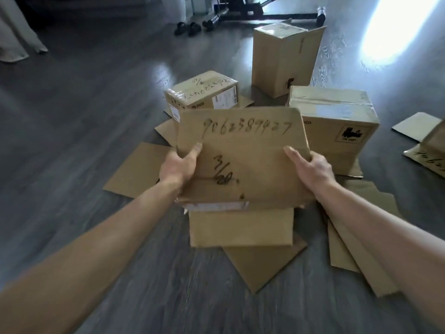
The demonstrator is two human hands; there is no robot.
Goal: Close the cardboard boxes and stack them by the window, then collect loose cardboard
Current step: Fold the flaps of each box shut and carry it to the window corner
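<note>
A cardboard box [240, 225] is held between both hands above the grey wood floor [84, 116], its large top flap [243, 150] raised and tilted toward the viewer. Handwritten digits and a "3/" mark are seen on the flap face. The left hand [179, 165] is clamped on the flap's left edge, thumb laid over the front surface; the right hand [310, 165] is clamped on the right edge in the same manner, thumb on the front, fingers hidden behind. The hands are set well apart, one at each side of the flap. A strip of white label is visible below the hands, along the box's near rim. Loose cardboard sheets [137, 169] are spread flat on the floor beneath and to both sides of the held box, some overlapping. Beyond the left hand, a small taped box [204, 92] with scrawled writing on its top is noted. Beyond the right hand, a wider closed box [337, 121] with a printed symbol stands just beside the flap, and farther off a tall box [284, 59] stands upright. Past the right hand, at the frame edge, more cardboard pieces [419, 126] lie flat. Dark sandals [187, 27] and a black wheeled frame [265, 13] are seen at the far end.
</note>
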